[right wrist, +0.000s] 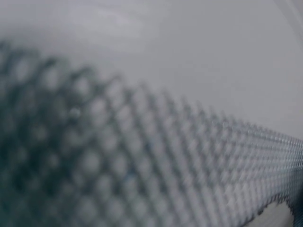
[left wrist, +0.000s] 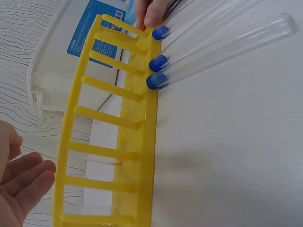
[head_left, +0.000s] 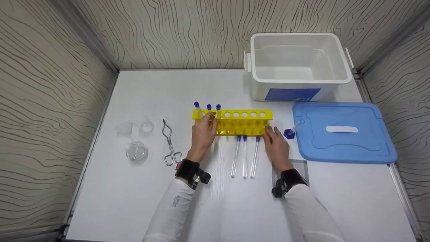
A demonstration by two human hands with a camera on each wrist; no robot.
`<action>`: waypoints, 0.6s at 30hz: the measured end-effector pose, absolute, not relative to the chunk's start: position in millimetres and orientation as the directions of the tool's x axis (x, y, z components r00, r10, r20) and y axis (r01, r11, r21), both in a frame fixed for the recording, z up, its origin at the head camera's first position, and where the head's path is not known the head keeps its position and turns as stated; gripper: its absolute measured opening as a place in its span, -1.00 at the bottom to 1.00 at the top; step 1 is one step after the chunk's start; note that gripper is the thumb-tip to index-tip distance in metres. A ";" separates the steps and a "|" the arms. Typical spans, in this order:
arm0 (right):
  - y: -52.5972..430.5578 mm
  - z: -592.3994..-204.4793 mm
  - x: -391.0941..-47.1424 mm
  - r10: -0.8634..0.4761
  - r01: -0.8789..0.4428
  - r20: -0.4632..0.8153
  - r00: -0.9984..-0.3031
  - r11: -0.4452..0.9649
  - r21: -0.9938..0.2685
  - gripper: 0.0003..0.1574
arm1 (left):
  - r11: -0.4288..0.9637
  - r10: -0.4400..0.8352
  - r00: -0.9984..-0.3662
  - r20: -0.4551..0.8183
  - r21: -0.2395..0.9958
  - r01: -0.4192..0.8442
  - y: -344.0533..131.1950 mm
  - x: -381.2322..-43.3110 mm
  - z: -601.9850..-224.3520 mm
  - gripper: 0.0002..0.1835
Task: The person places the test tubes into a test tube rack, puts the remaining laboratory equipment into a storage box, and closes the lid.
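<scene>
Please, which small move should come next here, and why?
Probably the right hand should pick up the rightmost loose test tube and stand it in the yellow test tube rack: that tube lies close to this hand, and the rack's right side shows free holes.

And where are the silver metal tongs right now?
In the head view, the silver metal tongs lie on the white tabletop left of the yellow plastic rack, between the clear round flask and the left hand.
</scene>
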State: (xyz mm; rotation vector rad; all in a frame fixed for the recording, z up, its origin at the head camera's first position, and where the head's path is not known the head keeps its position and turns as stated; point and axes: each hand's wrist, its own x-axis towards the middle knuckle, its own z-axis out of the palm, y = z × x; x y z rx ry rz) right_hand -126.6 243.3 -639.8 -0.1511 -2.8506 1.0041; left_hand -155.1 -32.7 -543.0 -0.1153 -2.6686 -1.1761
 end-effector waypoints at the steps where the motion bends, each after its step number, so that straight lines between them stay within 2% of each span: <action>1: 243.4 -639.4 -126.4 0.131 0.055 0.075 -0.989 0.774 -0.631 -0.44 | 0.679 -0.015 -0.971 0.240 0.715 0.166 -34.7 -152.9 -543.8 -0.73; 9: 243.7 -637.8 -125.3 0.123 0.033 0.098 -0.988 0.771 -0.636 -0.45 | 0.708 0.003 -0.933 0.360 0.658 0.256 -55.3 -143.2 -553.9 -0.79; 18: 243.2 -636.2 -126.3 0.124 0.031 0.105 -0.987 0.776 -0.630 -0.47 | 0.715 -0.056 -0.922 0.383 0.660 0.231 -79.4 -137.0 -569.8 -0.79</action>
